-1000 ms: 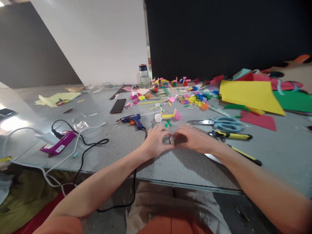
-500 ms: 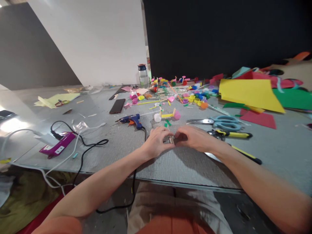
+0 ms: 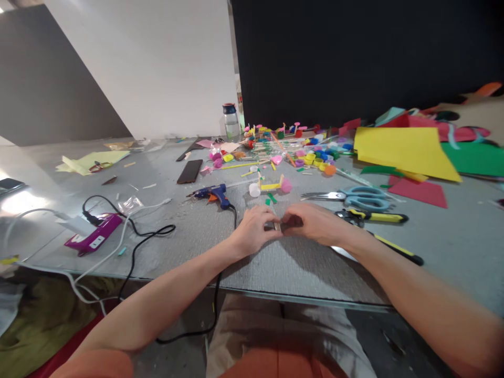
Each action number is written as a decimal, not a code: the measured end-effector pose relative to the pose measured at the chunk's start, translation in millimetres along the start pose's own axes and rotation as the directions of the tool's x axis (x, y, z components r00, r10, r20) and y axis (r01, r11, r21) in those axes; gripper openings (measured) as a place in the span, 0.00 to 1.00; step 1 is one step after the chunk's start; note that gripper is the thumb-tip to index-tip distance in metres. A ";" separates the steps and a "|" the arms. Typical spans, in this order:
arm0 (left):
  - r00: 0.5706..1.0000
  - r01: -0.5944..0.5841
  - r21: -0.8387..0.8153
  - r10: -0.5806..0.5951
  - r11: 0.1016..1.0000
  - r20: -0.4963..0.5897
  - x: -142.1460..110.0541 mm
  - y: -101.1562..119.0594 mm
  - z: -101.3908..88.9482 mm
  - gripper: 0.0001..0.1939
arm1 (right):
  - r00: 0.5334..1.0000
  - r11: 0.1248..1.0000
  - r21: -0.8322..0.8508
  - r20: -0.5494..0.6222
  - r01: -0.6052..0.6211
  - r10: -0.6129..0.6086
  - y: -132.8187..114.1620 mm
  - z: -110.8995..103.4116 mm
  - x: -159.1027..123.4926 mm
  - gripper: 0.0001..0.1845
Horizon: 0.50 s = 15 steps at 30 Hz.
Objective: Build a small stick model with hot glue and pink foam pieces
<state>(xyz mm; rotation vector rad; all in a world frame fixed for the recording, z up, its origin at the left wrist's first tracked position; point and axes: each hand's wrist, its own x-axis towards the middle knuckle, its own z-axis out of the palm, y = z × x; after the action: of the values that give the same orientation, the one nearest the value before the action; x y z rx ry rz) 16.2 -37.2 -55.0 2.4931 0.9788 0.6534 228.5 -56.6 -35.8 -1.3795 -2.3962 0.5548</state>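
Observation:
Close to the table's front, my left hand (image 3: 255,227) and my right hand (image 3: 311,222) meet fingertip to fingertip. Between them is a short bundle of small pale sticks (image 3: 277,227), mostly covered by my fingers. My left thumb and fingers curve round its left side; my right fingers are closed at its right end. Just beyond my hands lie green paper scraps (image 3: 271,199) and a small built piece with a yellow bar (image 3: 271,187), a white disc and a pink disc.
Left of my hands lies a blue glue gun (image 3: 212,194), its black cord running over the front edge. Blue-handled scissors (image 3: 366,199) and yellow-black pliers (image 3: 378,216) lie right. Behind are coloured caps (image 3: 315,158), a phone (image 3: 189,171) and a bottle (image 3: 231,122). A purple power strip (image 3: 94,234) sits left.
My fingers have shifted very slightly round the small sticks, and less of them shows between my hands. Everything else on the table stays where it was.

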 end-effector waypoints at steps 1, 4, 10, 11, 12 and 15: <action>1.000 -0.005 -0.003 0.005 1.000 -0.002 0.0 0.2 -0.1 0.11 | 1.000 1.000 -0.002 0.003 0.000 0.000 0.1 0.0 0.0 0.05; 1.000 -0.014 -0.013 0.014 1.000 -0.009 0.1 0.8 0.0 0.11 | 1.000 1.000 -0.004 0.005 -0.002 0.002 0.5 0.0 -0.1 0.06; 1.000 -0.023 -0.017 0.023 1.000 -0.015 0.6 0.5 1.0 0.12 | 1.000 1.000 -0.013 0.001 0.002 -0.002 1.3 -0.1 0.4 0.05; 1.000 -0.025 -0.016 0.024 1.000 -0.018 0.5 -0.1 0.8 0.12 | 1.000 1.000 -0.007 0.003 -0.005 0.005 1.0 -0.5 0.2 0.05; 0.999 -0.028 -0.020 0.027 0.999 -0.021 0.3 -0.8 0.2 0.13 | 1.000 1.000 0.001 0.006 -0.017 0.016 0.5 -1.2 -0.1 0.06; 0.998 -0.052 -0.077 0.050 0.996 -0.031 -1.1 -4.1 -3.1 0.20 | 0.998 0.998 0.009 -0.005 -0.061 0.061 -1.5 -4.3 -2.0 0.07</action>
<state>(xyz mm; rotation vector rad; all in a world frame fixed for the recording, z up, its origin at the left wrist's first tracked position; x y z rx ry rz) 11.6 -34.7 -54.8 2.4535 0.8853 0.7308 230.2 -58.3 -31.5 -1.4524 -2.3515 0.5760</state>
